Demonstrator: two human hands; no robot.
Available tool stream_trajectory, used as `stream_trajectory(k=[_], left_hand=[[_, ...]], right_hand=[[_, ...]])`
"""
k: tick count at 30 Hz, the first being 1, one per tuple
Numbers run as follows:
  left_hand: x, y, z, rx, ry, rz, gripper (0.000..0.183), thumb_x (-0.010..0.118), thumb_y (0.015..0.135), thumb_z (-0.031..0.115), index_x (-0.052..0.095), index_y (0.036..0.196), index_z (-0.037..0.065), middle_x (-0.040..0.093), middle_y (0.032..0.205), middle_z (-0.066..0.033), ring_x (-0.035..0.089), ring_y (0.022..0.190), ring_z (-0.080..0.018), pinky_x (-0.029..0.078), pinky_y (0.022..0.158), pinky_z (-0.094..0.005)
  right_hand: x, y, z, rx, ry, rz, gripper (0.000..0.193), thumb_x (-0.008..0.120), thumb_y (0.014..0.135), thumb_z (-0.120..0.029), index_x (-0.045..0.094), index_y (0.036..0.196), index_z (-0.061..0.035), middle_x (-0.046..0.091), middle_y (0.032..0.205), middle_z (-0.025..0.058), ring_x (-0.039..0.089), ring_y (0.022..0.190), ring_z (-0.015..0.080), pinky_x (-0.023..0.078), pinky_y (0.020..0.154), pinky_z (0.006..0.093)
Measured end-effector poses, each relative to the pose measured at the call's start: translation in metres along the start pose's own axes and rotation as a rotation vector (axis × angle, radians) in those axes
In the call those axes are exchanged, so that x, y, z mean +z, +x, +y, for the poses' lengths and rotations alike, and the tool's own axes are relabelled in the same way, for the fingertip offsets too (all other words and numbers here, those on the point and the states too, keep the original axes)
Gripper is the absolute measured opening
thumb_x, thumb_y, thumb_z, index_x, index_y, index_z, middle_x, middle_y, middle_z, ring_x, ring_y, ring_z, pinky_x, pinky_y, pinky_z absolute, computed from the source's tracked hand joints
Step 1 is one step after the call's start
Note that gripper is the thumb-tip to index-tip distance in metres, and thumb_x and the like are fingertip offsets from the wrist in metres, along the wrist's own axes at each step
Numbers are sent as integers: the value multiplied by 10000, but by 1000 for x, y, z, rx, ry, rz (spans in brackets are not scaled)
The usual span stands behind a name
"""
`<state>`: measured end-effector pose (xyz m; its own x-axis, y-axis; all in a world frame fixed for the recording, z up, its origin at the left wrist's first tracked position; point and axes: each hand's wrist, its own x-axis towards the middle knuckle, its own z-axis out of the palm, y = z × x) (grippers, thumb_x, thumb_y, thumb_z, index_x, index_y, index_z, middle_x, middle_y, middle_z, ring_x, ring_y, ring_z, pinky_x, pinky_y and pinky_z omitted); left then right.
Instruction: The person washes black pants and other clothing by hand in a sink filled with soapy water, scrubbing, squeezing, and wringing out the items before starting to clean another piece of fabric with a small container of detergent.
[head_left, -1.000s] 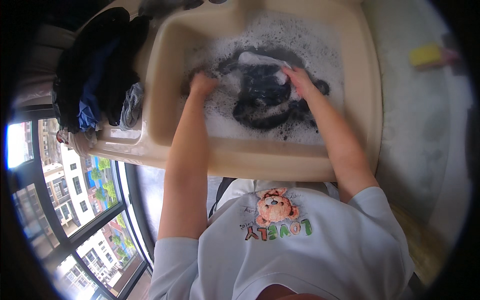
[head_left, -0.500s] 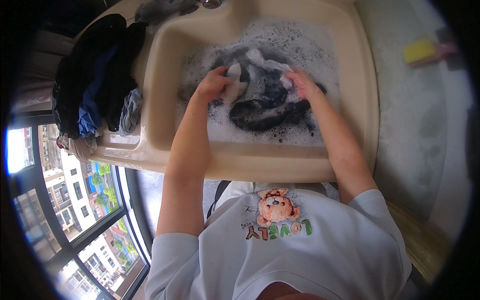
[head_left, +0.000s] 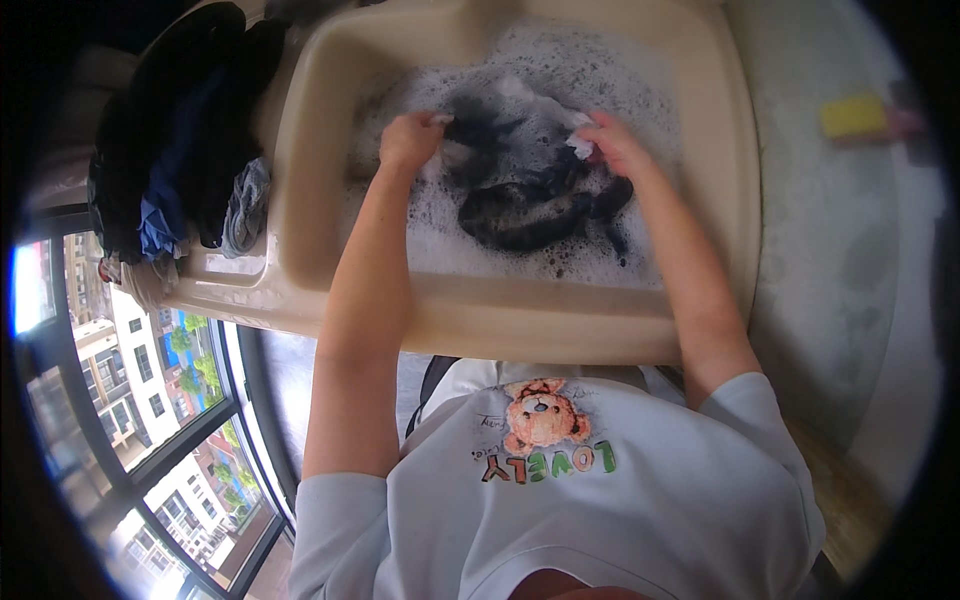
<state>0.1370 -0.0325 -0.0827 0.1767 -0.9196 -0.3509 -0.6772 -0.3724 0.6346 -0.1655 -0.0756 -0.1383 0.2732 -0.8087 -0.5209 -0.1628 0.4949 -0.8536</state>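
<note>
Soapy water fills the beige sink, and both my hands work at its surface. My left hand [head_left: 410, 142] is closed at the left side, pinching a bit of white cloth at its fingertips. My right hand [head_left: 620, 146] is closed on a bunched end of white cloth [head_left: 580, 143]. More of the cloth trails under the suds toward the middle, so I cannot tell whether it is one piece. Dark wet clothes [head_left: 525, 215] float below and between my hands, partly covered by foam.
The sink's thick rim [head_left: 520, 325] runs between me and the water. A pile of dark clothes [head_left: 200, 130] lies on the ledge at the left, with a grey cloth [head_left: 245, 208] beside it. A yellow scrubbing brush [head_left: 853, 117] is at the far right. Windows are at lower left.
My left hand has moved up and a little left, drawing its white cloth away from the middle. My right hand has shifted slightly right and up, keeping its hold.
</note>
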Motion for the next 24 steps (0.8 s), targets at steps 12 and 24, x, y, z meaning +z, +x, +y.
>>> stream_trajectory(k=[12, 24], left_hand=[[-45, -43, 100, 417, -1377, -549, 344, 490, 844, 218, 454, 1117, 12, 561, 924, -161, 564, 872, -253, 506, 696, -380], [11, 11, 41, 18, -1519, -190, 332, 477, 855, 208, 452, 1112, 0, 508, 971, -171, 483, 979, -273, 477, 729, -415]], right_hand=[[6, -13, -65, -217, 398, -231, 454, 457, 731, -5, 423, 1182, -38, 571, 927, 66, 551, 786, 161, 459, 682, 291], [23, -20, -36, 147, 512, -427, 444, 486, 812, -480, 487, 1071, -120, 564, 841, 43, 560, 646, 155, 433, 457, 254]])
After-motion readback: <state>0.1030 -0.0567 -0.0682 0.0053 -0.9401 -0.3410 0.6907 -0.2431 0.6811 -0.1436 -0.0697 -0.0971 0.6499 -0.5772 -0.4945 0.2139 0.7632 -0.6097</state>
